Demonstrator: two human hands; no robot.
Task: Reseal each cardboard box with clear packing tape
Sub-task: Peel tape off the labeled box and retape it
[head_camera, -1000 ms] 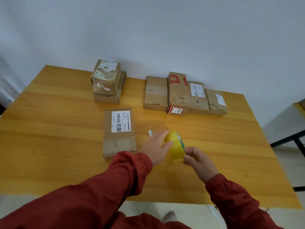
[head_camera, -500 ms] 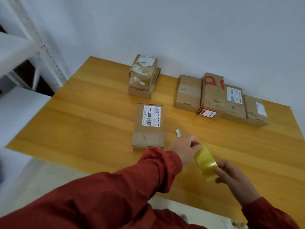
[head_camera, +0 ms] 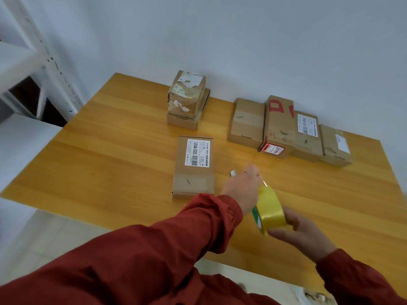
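Note:
A yellowish roll of packing tape is held above the wooden table, near its front edge. My right hand grips the roll from below and the right. My left hand pinches the roll's upper edge, where the tape end is. A flat cardboard box with a white barcode label lies just left of my left hand, apart from it. Four more boxes sit in a row at the back right. A stack of two boxes stands at the back centre.
A small white object lies on the table beside my left hand. A white metal shelf stands to the left of the table. A white wall runs behind the table.
The view has swung left, bringing the shelf into sight. Both hands, still on the tape roll, have come nearer the table's front edge, the right hand lower under the roll.

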